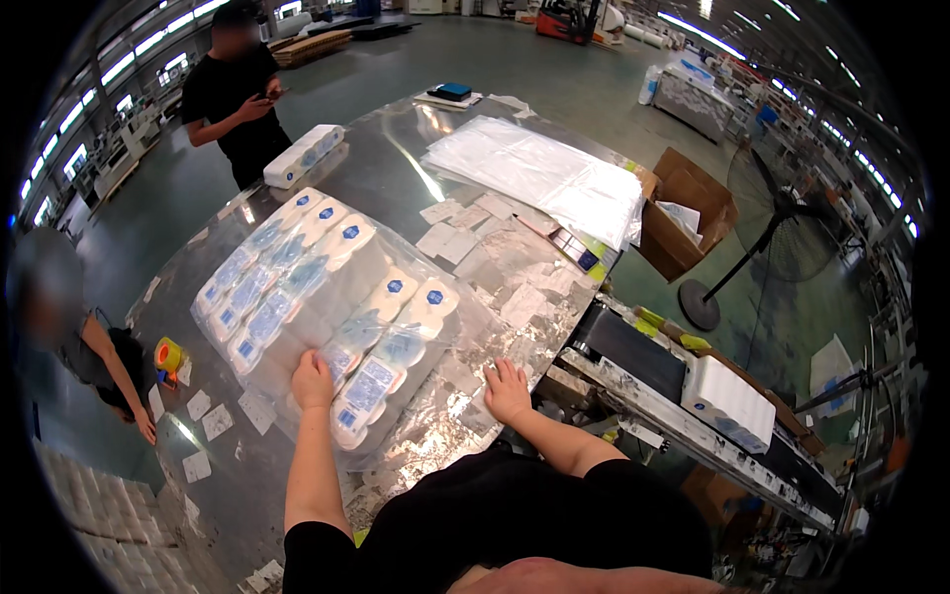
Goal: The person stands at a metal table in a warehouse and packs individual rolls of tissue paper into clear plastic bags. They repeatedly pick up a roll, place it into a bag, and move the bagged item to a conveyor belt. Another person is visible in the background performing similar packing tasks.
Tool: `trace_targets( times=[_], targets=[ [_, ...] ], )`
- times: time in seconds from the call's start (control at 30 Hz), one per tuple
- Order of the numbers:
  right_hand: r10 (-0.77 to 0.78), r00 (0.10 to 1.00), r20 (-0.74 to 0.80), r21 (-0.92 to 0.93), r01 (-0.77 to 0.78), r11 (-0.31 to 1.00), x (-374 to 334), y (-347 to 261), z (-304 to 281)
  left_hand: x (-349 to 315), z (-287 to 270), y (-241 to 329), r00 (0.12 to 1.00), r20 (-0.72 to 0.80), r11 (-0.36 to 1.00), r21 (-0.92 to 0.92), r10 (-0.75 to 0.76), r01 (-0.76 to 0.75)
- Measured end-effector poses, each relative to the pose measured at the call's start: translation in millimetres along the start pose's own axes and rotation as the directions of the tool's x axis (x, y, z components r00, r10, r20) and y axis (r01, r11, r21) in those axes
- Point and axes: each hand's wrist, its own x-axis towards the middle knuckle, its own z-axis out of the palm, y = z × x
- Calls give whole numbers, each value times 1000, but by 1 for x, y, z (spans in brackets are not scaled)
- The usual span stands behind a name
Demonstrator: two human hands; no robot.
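Observation:
A large clear plastic bag filled with several white and blue wrapped roll packs lies on the shiny metal table. My left hand presses on the bag's near end, fingers on the plastic beside a roll pack. Flat on the bare table lies my right hand, fingers spread, just right of the bag, holding nothing.
A stack of empty clear bags lies at the table's far right. A single roll pack sits far left near a standing person. Another person stands at left by yellow tape. Cardboard box, floor fan and conveyor are right.

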Motion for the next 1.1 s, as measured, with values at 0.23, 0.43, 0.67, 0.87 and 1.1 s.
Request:
trace_targets(
  times=[0.23, 0.43, 0.67, 0.87, 1.1],
  targets=[
    [0, 1000, 29, -2, 0, 1000, 2, 0, -6, 0, 0, 1, 1000, -15, 1000, -17, 16, -17],
    [-10, 995, -100, 145, 25, 989, 20, 42, -16, 1, 0, -4, 999, -8, 994, -99, 42, -42],
    [390, 749, -535, -154, -541, 827, 27, 203, -142, 5, 11, -12, 997, -18, 993, -99, 70, -72],
    [812, 198, -549, -70, -979, 192, -73, 280, -217, 4, 8, -14, 998, 29, 995, -82, 61, -59],
    [954, 49, -295, 181, -978, 106, -105, 275, -213, 2, 5, -7, 996, 0, 995, -46, 87, -87]
  ],
)
